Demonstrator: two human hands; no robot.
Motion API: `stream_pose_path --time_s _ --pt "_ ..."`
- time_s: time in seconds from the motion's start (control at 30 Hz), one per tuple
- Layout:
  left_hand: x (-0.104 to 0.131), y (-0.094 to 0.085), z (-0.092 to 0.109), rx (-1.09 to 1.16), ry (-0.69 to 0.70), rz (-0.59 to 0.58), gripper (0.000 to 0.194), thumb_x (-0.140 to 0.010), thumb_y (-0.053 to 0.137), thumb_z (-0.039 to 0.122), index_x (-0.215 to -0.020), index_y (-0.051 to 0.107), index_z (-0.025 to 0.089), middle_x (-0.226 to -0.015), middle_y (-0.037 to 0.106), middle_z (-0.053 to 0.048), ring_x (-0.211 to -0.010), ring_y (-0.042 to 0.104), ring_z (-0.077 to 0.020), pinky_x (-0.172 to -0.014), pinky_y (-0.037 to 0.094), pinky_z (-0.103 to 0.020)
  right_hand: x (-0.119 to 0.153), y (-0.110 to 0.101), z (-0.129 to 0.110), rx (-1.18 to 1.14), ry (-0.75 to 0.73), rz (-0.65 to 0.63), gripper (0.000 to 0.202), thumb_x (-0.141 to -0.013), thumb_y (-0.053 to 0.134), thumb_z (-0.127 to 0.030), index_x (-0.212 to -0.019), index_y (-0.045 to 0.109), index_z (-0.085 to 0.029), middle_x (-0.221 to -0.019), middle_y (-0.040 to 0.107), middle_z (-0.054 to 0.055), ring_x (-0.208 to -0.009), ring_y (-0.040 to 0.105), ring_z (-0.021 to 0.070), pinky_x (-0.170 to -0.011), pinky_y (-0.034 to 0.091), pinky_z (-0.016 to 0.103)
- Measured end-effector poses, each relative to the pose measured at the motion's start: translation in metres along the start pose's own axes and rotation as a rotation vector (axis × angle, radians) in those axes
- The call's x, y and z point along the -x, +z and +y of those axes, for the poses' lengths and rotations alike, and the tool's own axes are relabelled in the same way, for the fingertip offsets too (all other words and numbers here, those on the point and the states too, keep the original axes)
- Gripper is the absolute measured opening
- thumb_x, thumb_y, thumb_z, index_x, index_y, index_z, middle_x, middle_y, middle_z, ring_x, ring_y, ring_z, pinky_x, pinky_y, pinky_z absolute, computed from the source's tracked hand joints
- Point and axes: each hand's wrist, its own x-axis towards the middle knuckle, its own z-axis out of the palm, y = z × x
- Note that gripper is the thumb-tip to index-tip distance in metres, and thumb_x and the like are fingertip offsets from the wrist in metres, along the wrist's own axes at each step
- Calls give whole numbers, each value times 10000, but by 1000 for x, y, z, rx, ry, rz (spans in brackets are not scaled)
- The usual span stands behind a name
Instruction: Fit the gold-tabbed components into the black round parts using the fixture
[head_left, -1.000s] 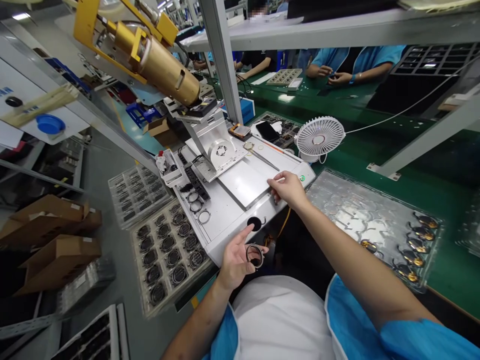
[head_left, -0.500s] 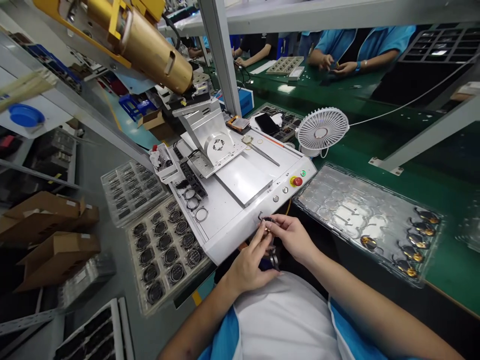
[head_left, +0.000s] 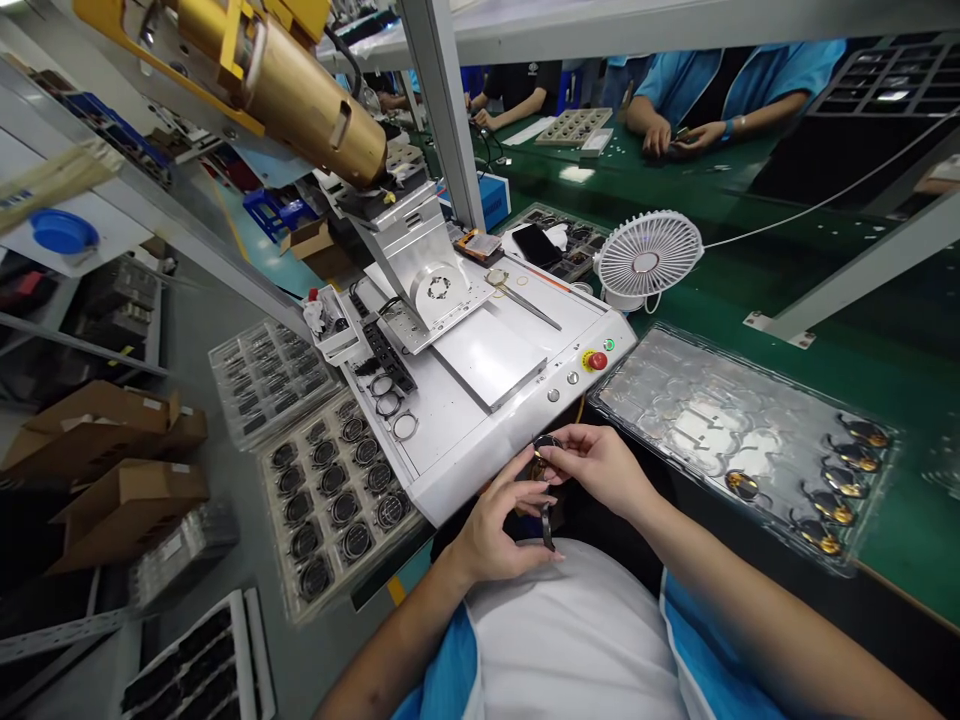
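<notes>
We hold both hands close together at the front edge of the white machine [head_left: 469, 465], just above our lap. Our right hand [head_left: 606, 470] pinches a small dark round part [head_left: 547, 441] between thumb and fingers, and the fingertips of our left hand [head_left: 491, 530] come up against its lower side. Our left hand also grasps a dark ring [head_left: 547, 528] between its fingers and thumb; we see it nearly edge-on, below the round part, and our fingers hide some of both. Behind our hands, a red button [head_left: 597, 362] sits on the sloping front of the machine. On top of the machine lie a flat metal plate [head_left: 491, 355], a pair of tweezers [head_left: 534, 308] and, towards the left edge, three loose rings [head_left: 394, 430]. To our right a clear tray [head_left: 697, 400] carries five dark parts with gold faces in a row along its far right side, and a similar one apart from them. To our left another tray [head_left: 304, 456] bears rows of dark round pieces. A white fan [head_left: 652, 255] stands behind the clear tray; beyond it, a co-worker's hands [head_left: 679, 142] meet over the green bench.
</notes>
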Motion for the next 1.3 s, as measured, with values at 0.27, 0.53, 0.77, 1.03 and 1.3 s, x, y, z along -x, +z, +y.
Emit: stream_pose_path --time_s 0.27,0.53,0.77,1.03,1.3 --pt "-7 -9 0 -512 119 -88 666 -844 793 245 -1458 535 259 -1616 452 -165 -1300 651 -343 -1039 591 -479 5 -7 -3 13 14 -71 465 -648 923 -534 -867 776 -151 -727 751 47 -659 731 205 -645 634 312" --pt "-9 -13 -5 -206 74 28 766 -753 887 239 -1440 549 256 -1588 487 -185 -1264 680 -318 -1033 602 -448 9 2 -1 -93 42 8 496 -611 934 -571 -765 704 -159 -597 660 -1 -511 612 128 -528 562 251" --pt "-9 -5 -20 512 -26 322 550 -681 953 325 -1173 726 228 -1208 786 -108 -1127 754 -250 -985 612 -353 16 15 -9 -162 198 -99 483 -545 974 -453 -648 611 -152 -645 655 -3 -553 582 90 -533 512 201" --pt "-6 -1 -25 582 -18 327 621 -598 992 271 -1174 758 259 -1197 793 -106 -1029 791 -257 -874 663 -340 25 43 -7 -217 148 -21 466 -525 929 -228 -699 499 -194 -577 570 -74 -516 493 69 -497 396 183" --pt "-3 -2 -32 548 -91 406 630 -509 1021 296 -1097 797 293 -1129 815 -65 -1036 789 -269 -903 665 -368 25 49 -8 -103 61 -11 353 -601 766 -186 -751 450 -227 -579 533 -96 -522 473 84 -492 344 204"
